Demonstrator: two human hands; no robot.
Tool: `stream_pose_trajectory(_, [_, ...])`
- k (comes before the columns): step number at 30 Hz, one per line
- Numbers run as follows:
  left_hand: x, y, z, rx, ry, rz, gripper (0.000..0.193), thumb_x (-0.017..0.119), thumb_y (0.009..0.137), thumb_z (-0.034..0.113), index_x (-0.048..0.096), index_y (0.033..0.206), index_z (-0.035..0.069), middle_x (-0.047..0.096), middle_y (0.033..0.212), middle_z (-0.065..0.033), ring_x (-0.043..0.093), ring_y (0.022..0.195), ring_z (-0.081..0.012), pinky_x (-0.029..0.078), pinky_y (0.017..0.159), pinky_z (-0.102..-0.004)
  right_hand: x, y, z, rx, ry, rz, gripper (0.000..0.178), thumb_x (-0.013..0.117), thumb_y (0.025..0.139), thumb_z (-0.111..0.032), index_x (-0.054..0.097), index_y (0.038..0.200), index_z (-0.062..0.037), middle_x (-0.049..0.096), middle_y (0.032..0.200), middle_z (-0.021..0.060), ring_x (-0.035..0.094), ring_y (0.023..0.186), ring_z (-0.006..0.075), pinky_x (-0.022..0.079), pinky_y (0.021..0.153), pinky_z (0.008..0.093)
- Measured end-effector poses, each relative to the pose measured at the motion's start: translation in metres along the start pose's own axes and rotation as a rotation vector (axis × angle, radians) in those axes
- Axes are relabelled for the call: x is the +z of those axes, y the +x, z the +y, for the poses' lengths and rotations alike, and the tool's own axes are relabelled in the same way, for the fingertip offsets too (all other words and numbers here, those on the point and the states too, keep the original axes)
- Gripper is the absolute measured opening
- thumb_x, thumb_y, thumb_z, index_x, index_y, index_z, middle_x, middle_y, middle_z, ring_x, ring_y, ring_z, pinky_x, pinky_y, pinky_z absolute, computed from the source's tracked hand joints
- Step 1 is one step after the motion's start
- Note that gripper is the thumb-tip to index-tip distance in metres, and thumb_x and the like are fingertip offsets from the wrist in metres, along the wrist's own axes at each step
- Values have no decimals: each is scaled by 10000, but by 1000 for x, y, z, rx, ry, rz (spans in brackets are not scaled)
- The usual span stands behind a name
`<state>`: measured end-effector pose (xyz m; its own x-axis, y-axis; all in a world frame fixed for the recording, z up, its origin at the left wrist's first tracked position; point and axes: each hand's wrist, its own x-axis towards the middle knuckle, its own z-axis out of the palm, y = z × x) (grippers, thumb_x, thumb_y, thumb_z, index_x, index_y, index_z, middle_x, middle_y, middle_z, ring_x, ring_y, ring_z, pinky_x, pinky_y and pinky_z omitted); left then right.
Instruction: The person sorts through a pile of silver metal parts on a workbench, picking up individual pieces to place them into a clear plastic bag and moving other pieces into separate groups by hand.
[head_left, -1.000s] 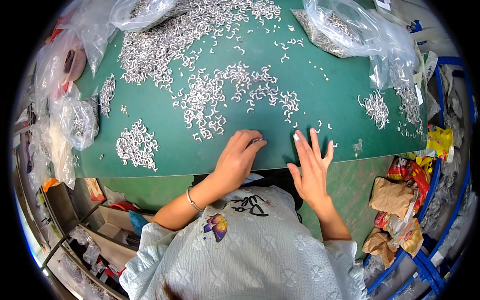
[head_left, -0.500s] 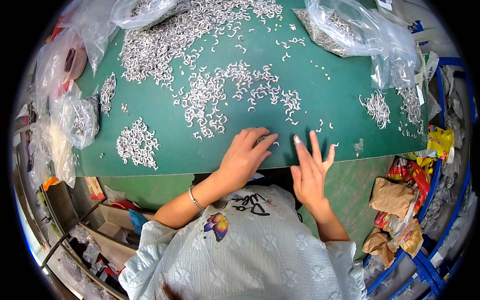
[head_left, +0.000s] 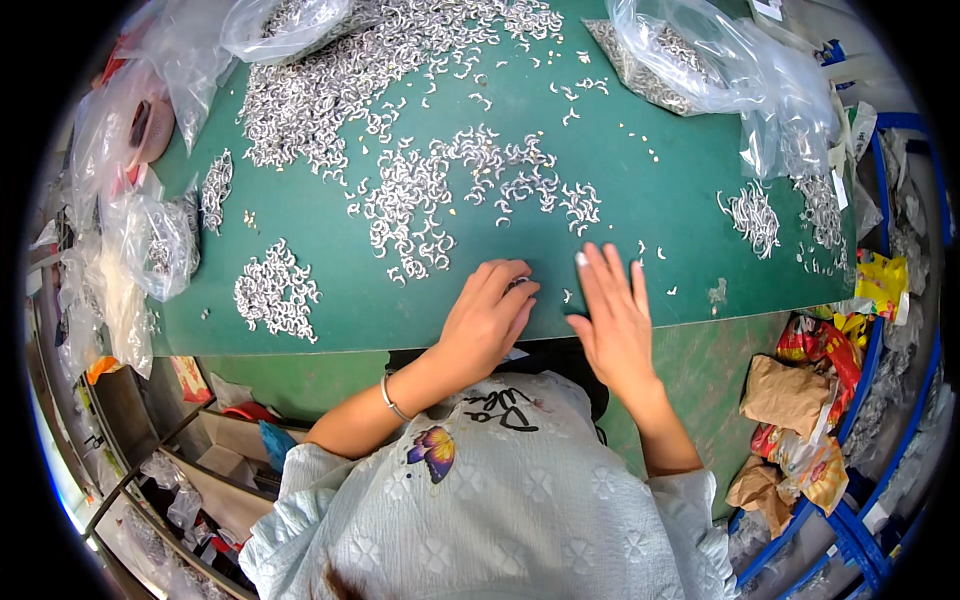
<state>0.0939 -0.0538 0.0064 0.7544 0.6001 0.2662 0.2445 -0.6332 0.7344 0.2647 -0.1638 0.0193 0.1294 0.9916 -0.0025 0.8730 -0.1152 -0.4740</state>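
Left hand (head_left: 482, 318): curled, centre; grip couldn't be told.
Right hand (head_left: 615, 325): spread, right of centre.
Curved pieces (head_left: 300, 110): were heaped upper left.

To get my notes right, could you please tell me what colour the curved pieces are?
Silvery grey; the curved pieces show best in the head view.

From right hand (head_left: 612, 312): bare tabletop (head_left: 695, 180) toward 1 o'clock, beyond few stray pieces (head_left: 660, 253); pile (head_left: 752, 220) blocks 2, filled bag (head_left: 655, 62) far at 12.
From left hand (head_left: 490, 308): lane at 10, between middle heap (head_left: 408, 205) at 11, small pile (head_left: 276, 292) at 9.
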Motion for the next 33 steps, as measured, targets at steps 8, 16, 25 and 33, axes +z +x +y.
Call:
stream_pose_trajectory(8, [-1,0,1,-7,-3,0,263,684,747,-88,640,1000,-30,580,1090,-142,572,995,-330,487,830,-407,-4,25,-8,-63,-49,57,697,715,799,-208,431,1388,31,383,1497,145,325,1413,329,223,1138,558])
stream_pose_trajectory(16, [-3,-2,0,-24,-18,-6,269,680,754,-88,646,1013,-27,579,1100,-145,572,993,-328,491,824,-401,-3,-18,14,18,36,41,775,742,762,-203,402,1428,0,388,1500,158,340,1407,352,247,1138,543])
stream_pose_trajectory(25, [-1,-3,-2,-39,-35,10,254,676,765,-94,652,1009,-29,578,1110,-148,570,976,-325,493,811,-389,0,-12,1,-51,-224,-155,757,706,801,-340,422,1427,-24,318,1552,100,243,1454,310,201,1128,610])
stream_pose_trajectory(33, [-2,-3,-1,-39,-17,11,251,674,764,-99,651,1006,-35,576,1102,-153,571,976,-321,498,811,-385,-23,-6,44,128,-327,28,819,674,819,-329,317,1480,-4,267,1574,113,209,1467,334,118,1116,662])
